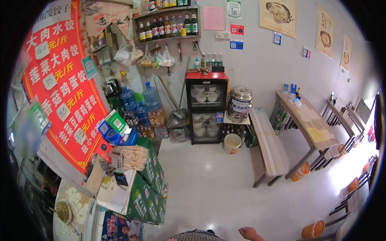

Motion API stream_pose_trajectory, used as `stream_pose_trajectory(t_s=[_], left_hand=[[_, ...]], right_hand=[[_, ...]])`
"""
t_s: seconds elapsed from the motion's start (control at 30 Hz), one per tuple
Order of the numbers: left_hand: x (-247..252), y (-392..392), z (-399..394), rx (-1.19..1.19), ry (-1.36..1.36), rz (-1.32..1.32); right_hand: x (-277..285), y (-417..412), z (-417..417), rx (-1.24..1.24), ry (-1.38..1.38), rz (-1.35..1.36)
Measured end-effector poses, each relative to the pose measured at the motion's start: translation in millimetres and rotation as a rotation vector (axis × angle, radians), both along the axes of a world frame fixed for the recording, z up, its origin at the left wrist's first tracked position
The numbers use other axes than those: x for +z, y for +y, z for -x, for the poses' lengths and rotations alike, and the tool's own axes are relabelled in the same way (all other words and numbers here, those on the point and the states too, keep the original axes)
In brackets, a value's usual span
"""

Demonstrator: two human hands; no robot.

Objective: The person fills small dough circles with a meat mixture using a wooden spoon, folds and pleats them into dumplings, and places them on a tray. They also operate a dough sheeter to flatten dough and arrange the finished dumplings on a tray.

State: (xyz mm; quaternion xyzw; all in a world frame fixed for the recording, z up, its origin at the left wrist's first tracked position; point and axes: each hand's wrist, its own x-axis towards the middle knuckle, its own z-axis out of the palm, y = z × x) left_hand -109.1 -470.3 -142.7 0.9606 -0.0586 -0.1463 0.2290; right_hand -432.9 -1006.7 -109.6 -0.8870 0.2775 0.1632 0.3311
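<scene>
At the bottom edge, right of the checked cloth on my body, my right hand (248, 233) hangs over the pale tiled floor. Its fingers look curled, and whether it holds anything cannot be told. My left hand is out of view. To the left, green beer cartons (147, 195) are stacked, topped with a bundle of paper-wrapped chopsticks (134, 157), a phone-like device (121, 179) and a handwritten sheet (119, 197). At the lower left, a bowl of chopped filling (63, 211) stands among dumpling wrappers (80, 214) on a work surface.
A black cabinet with bowls (207, 105) stands against the wall, beside a steel soup urn (240, 104) and a white bucket (232, 143). A bench (268, 141) and a long table (307, 120) are at the right. Orange bins (313, 229) stand on the floor.
</scene>
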Motion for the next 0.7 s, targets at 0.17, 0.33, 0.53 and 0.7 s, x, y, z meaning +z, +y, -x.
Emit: stream_pose_trajectory(t_s=[0.17, 0.33, 0.53, 0.7], left_hand=[[-0.6, -163.7, -64.8, -0.320, -0.052, 0.191], [36.0, -299.0, -124.0, -0.402, -0.026, 0.275], [-0.8, -351.1, -229.0, -0.365, -0.027, 0.342], [-22.1, -421.0, -347.5, -0.320, 0.286, 0.288]], right_hand=[[-58.3, -60.2, -22.2, -0.221, -0.187, 0.240], [-214.1, -107.3, -36.7, -0.189, -0.303, 0.239], [-248.8, -146.2, -89.9, -0.174, 0.136, -0.034], [-299.9, -203.5, -125.5, -0.406, 0.013, -0.146]])
